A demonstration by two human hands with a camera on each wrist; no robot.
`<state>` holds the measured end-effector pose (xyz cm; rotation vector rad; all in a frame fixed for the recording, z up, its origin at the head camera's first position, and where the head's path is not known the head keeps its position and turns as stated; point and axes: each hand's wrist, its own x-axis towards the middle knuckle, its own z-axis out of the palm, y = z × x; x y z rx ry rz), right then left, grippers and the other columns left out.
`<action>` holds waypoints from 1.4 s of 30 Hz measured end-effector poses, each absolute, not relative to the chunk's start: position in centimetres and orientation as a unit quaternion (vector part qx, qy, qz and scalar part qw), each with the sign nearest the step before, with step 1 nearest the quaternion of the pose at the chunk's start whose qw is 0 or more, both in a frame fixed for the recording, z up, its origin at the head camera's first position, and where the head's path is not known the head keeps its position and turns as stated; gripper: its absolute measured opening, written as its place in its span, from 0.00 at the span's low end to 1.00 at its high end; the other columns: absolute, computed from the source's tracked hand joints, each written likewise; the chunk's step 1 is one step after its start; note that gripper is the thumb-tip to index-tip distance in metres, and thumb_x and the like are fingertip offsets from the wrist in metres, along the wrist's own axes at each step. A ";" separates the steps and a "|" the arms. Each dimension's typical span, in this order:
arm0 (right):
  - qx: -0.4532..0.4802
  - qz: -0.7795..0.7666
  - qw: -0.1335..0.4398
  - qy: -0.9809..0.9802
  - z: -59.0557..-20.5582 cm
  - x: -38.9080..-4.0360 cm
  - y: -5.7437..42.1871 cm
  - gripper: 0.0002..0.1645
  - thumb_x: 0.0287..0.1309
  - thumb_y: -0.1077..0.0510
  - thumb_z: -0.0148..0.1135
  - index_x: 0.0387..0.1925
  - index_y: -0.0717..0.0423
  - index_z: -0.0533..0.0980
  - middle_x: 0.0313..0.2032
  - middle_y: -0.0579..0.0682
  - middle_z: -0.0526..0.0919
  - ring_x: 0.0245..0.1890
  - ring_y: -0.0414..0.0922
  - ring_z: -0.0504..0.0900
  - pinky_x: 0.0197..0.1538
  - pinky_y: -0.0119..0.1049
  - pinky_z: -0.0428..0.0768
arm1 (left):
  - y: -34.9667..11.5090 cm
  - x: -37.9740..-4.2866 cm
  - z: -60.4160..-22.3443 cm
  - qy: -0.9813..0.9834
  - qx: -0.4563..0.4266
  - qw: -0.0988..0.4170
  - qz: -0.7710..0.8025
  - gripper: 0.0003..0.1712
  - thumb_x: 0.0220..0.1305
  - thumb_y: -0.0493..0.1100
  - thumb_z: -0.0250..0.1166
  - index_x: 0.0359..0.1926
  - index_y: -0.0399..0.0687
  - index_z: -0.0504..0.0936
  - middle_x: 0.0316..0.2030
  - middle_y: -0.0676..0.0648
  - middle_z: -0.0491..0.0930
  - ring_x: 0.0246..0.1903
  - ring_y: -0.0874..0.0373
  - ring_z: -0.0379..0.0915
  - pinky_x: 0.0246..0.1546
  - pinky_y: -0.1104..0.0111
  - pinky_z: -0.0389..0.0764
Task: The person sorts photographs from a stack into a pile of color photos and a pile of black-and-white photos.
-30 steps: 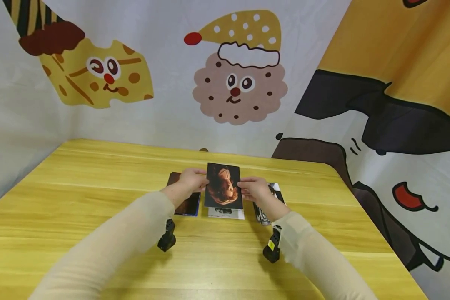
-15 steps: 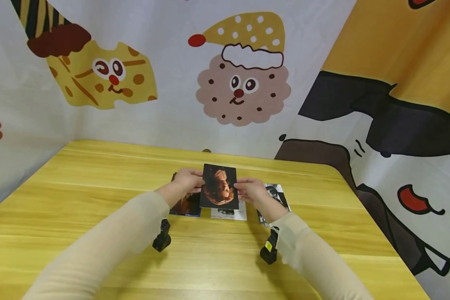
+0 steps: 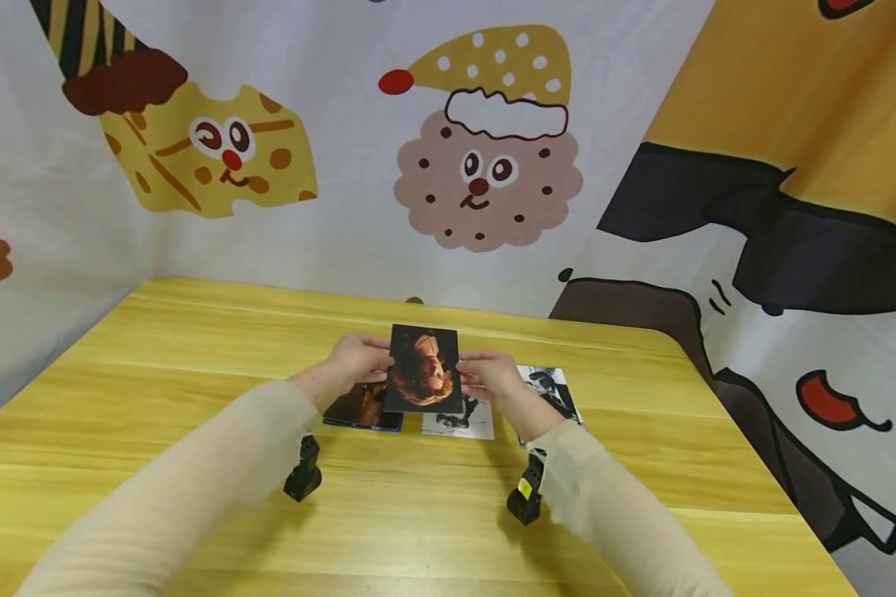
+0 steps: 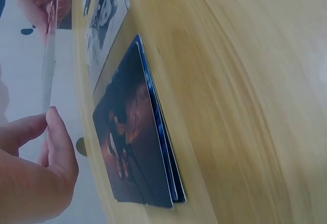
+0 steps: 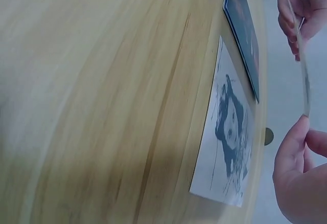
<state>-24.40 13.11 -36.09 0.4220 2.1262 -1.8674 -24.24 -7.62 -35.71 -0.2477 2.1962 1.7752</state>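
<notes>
Between both hands a dark photo card with a warm-lit portrait, upside down from here, is held above the table. My left hand pinches its left edge between thumb and fingers; my right hand pinches the right edge. Both wrist views show the card edge-on, thin and raised off the wood. Below on the left lies a small stack of dark, blue-edged photo cards. A black-and-white portrait card lies in the middle, partly hidden by the held card in the head view.
Another black-and-white card lies at the right, partly covered by my right wrist. The yellow wood table ends at the back against a cartoon-printed curtain.
The held card has shifted left with both hands, toward the left stack. More of the middle black-and-white card now shows, and the head view has turned slightly.
</notes>
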 end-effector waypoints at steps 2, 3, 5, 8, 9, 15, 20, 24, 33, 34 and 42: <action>0.142 -0.651 0.139 0.732 -36.1 -24.3 12.8 0.20 0.59 0.69 0.56 0.54 0.67 0.73 0.24 0.45 0.76 0.20 0.36 0.75 0.27 0.25 0.80 | -8.0 -24.2 -35.6 0.769 -0.085 0.153 0.615 0.24 0.64 0.32 0.55 0.61 0.33 0.68 0.56 0.32 0.72 0.36 0.57 0.76 0.35 0.73 0.84; 0.140 -0.654 0.139 0.731 -36.1 -24.3 12.6 0.20 0.59 0.69 0.56 0.54 0.67 0.73 0.23 0.46 0.76 0.20 0.37 0.75 0.27 0.25 0.80 | -8.2 -24.2 -35.6 0.770 -0.084 0.154 0.614 0.24 0.65 0.32 0.55 0.61 0.33 0.68 0.57 0.32 0.71 0.34 0.59 0.75 0.34 0.74 0.83; 0.135 -0.656 0.142 0.729 -36.1 -24.3 12.2 0.20 0.59 0.69 0.55 0.54 0.68 0.73 0.23 0.46 0.76 0.20 0.37 0.75 0.26 0.25 0.80 | -8.6 -24.1 -35.5 0.771 -0.084 0.154 0.612 0.24 0.65 0.32 0.54 0.62 0.32 0.67 0.58 0.32 0.71 0.32 0.62 0.73 0.33 0.75 0.83; 0.132 -0.656 0.146 0.729 -36.2 -24.3 11.5 0.19 0.58 0.70 0.55 0.53 0.68 0.73 0.21 0.47 0.75 0.19 0.37 0.75 0.24 0.25 0.80 | -9.1 -24.0 -35.5 0.773 -0.092 0.151 0.610 0.24 0.65 0.32 0.54 0.62 0.33 0.67 0.58 0.33 0.71 0.29 0.64 0.72 0.32 0.75 0.82; 0.131 -0.655 0.147 0.729 -36.2 -24.3 11.4 0.19 0.58 0.70 0.55 0.53 0.69 0.73 0.21 0.47 0.75 0.18 0.37 0.75 0.24 0.25 0.79 | -9.2 -24.0 -35.5 0.773 -0.094 0.149 0.609 0.24 0.65 0.32 0.54 0.62 0.33 0.67 0.58 0.33 0.71 0.29 0.64 0.72 0.31 0.76 0.81; 0.128 -0.653 0.145 0.733 -36.5 -24.3 10.3 0.17 0.56 0.72 0.56 0.49 0.70 0.74 0.19 0.48 0.75 0.17 0.38 0.75 0.23 0.26 0.80 | -9.6 -23.9 -35.7 0.781 -0.105 0.130 0.602 0.24 0.64 0.31 0.54 0.61 0.31 0.68 0.52 0.34 0.74 0.23 0.65 0.68 0.23 0.78 0.77; 0.122 -0.651 0.150 0.734 -36.5 -24.3 9.4 0.17 0.56 0.72 0.55 0.50 0.69 0.73 0.21 0.49 0.75 0.18 0.39 0.75 0.24 0.27 0.81 | -10.3 -24.0 -36.0 0.792 -0.113 0.113 0.590 0.23 0.63 0.32 0.54 0.59 0.30 0.70 0.42 0.40 0.76 0.25 0.64 0.68 0.23 0.77 0.76; 0.115 -0.646 0.169 0.736 -36.5 -24.5 8.7 0.19 0.57 0.72 0.53 0.52 0.68 0.73 0.22 0.51 0.76 0.20 0.40 0.76 0.27 0.28 0.81 | -10.9 -24.1 -36.1 0.812 -0.116 0.098 0.564 0.23 0.62 0.33 0.54 0.58 0.31 0.71 0.41 0.40 0.77 0.26 0.64 0.68 0.27 0.75 0.77; 0.109 -0.626 0.206 0.744 -36.6 -24.5 7.7 0.20 0.59 0.70 0.52 0.54 0.67 0.72 0.22 0.51 0.77 0.20 0.40 0.76 0.28 0.29 0.82 | -11.6 -23.8 -36.1 0.822 -0.123 0.095 0.548 0.25 0.63 0.35 0.50 0.60 0.31 0.70 0.57 0.31 0.71 0.41 0.53 0.75 0.38 0.68 0.80; 0.109 -0.626 0.209 0.743 -36.6 -24.5 7.6 0.21 0.59 0.70 0.52 0.55 0.67 0.71 0.22 0.50 0.77 0.20 0.40 0.76 0.28 0.29 0.82 | -11.6 -23.8 -36.2 0.824 -0.124 0.095 0.545 0.25 0.63 0.35 0.49 0.61 0.31 0.69 0.57 0.31 0.71 0.43 0.51 0.74 0.40 0.66 0.81; 0.098 -0.616 0.220 0.750 -36.6 -24.4 7.3 0.21 0.62 0.68 0.50 0.57 0.65 0.71 0.34 0.57 0.82 0.25 0.41 0.79 0.34 0.33 0.85 | -11.8 -23.5 -36.3 0.839 -0.123 0.093 0.522 0.26 0.65 0.37 0.48 0.62 0.31 0.68 0.59 0.31 0.68 0.48 0.46 0.72 0.48 0.59 0.80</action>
